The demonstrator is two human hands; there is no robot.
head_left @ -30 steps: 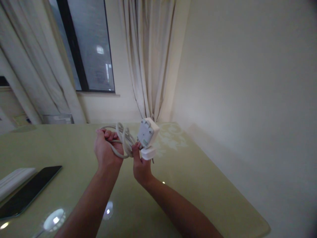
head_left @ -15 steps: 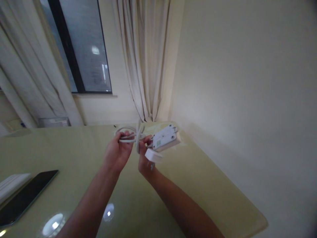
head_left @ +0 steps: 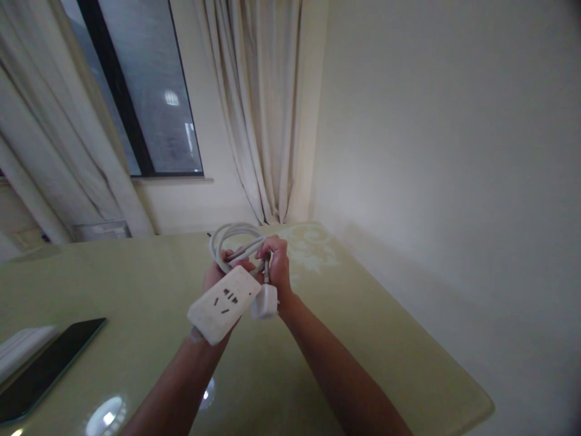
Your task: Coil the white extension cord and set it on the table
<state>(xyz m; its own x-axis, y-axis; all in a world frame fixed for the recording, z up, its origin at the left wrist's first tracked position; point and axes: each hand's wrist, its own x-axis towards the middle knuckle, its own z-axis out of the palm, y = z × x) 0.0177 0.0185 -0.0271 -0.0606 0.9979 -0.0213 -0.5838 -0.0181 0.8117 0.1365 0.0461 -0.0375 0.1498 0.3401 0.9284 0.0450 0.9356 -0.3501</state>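
1. Two smooth white plastic pieces, flat power strip [head_left: 223, 304] and blocky plug [head_left: 264, 301], are sitting at my wrists above the glossy table [head_left: 363, 339].
2. My left hand [head_left: 214, 277] and right hand [head_left: 278, 267] are clamping the coiled round cable [head_left: 231, 233] (fingers curled tight).

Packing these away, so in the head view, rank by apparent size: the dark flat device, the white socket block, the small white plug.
1. dark flat device
2. white socket block, held nearer the camera, so unsure
3. small white plug
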